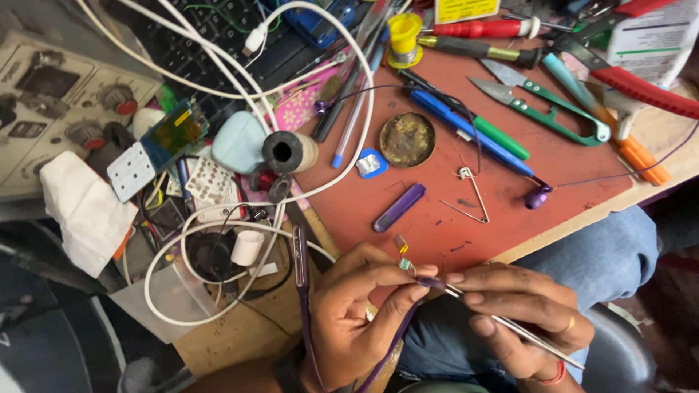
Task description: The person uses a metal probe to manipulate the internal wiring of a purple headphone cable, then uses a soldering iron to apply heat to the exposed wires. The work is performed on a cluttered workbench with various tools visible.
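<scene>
My left hand (360, 313) pinches a tiny green circuit board with a yellow tip (404, 260) between thumb and fingers, and a purple cable (302, 291) runs through that hand. My right hand (520, 313) grips thin metal tweezers (510, 325) whose tips meet the small board at my left fingertips. Both hands hover over my lap, just in front of the red work mat (510, 182).
On the mat lie a purple stick-shaped casing (399, 207), a round tin of flux (408, 139), a blue pen (473, 135), green snips (553, 109), a purple earbud (539, 196) and screwdrivers (480, 29). White cables (218, 233), a thread spool (290, 152) and a meter panel (58, 94) crowd the left.
</scene>
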